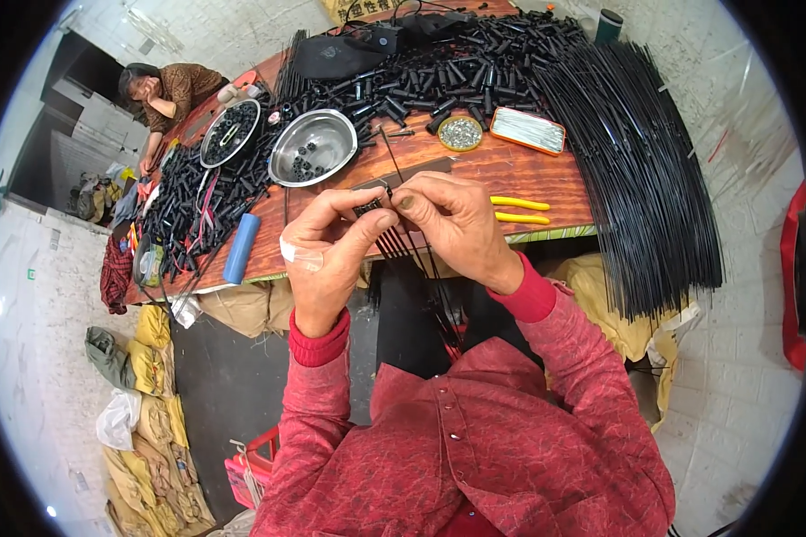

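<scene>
Thin black rods (396,243) hang at the table (546,183)'s near edge, between the person's pinching hands: the left hand (324,240) grips their upper ends, the right hand (461,224) closes fingertips just beside. Keeping both pinches close probably steadies them. Far off, a yellow package (354,11) bears dark print.
</scene>
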Available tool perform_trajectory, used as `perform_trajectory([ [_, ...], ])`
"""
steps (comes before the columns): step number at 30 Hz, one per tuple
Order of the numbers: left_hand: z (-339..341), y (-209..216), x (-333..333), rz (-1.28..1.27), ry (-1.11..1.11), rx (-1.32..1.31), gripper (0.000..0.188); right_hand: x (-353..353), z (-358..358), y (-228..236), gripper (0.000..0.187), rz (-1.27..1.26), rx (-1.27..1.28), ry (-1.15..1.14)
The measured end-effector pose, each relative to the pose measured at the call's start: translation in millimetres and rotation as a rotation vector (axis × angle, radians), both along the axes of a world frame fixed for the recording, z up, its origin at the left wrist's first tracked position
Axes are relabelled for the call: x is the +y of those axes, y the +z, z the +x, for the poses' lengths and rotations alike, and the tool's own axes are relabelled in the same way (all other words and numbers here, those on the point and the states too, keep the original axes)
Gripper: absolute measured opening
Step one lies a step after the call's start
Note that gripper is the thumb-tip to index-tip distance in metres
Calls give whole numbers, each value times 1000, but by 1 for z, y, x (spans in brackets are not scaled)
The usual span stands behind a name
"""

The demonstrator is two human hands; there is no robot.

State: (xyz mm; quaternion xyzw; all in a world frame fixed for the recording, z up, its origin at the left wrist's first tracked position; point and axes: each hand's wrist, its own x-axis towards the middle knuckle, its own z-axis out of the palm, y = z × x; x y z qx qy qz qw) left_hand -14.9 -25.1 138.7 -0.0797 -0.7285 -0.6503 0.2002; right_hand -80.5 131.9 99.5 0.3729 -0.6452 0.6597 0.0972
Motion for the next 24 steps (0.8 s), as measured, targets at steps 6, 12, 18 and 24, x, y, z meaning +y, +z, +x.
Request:
perform_trajectory([
  [6,-1,-6,-3,-88,88,45,23,1,11,1,22,95,184,-125],
  [12,2,-2,4,-94,142,11,37,4,11,0,28,91,110,-14],
  [18,2,8,17,107,5,-47,59,17,10,0,42,-237,-505,573],
  [24,1,8,2,104,-5,63,66,10,9,18,39,-254,-844,677],
])
